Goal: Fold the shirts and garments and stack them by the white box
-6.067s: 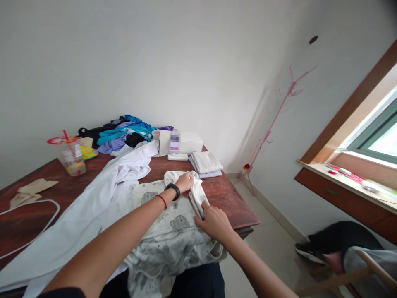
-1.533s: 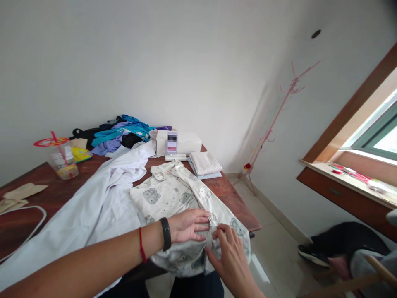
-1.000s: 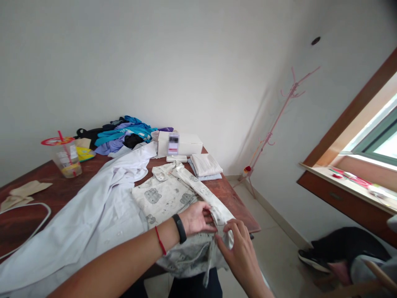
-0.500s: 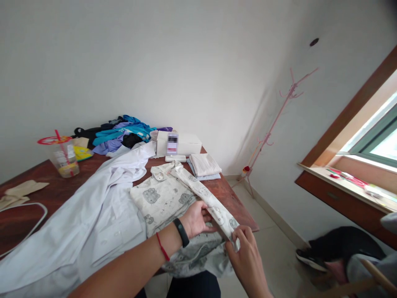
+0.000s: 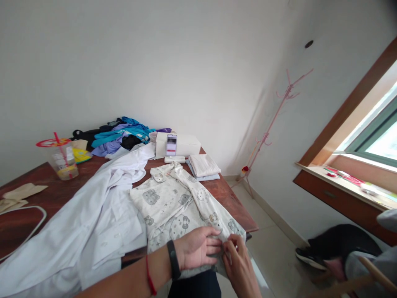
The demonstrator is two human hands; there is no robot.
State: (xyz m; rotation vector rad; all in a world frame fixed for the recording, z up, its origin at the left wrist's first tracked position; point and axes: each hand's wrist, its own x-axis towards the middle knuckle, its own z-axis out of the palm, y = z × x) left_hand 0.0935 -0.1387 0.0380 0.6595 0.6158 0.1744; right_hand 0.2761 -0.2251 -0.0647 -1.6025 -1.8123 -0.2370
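A white shirt with grey cartoon cat prints (image 5: 182, 207) lies over the table's front edge, its collar toward the wall. My left hand (image 5: 200, 248), with a black band at the wrist, rests against its lower part; the fingers are stretched out and the palm faces right. Beside it, my right hand (image 5: 238, 263) is closed, pinching the shirt's fabric near the lower right. To the left, a plain white long-sleeved shirt (image 5: 99, 207) is spread across the table and touches the printed one.
On the wooden table (image 5: 235, 207) are folded clothes (image 5: 204, 166), a white box (image 5: 187, 145) with a phone (image 5: 171, 145) leaning on it, a clothes pile (image 5: 124, 134) and a plastic cup (image 5: 64, 161) with a straw. A pink coat rack (image 5: 276, 116) stands in the corner.
The printed shirt's right side, earlier a narrow folded strip between my hands, now lies wider and flatter. Both hands have come lower and closer together, and my left fingers have straightened.
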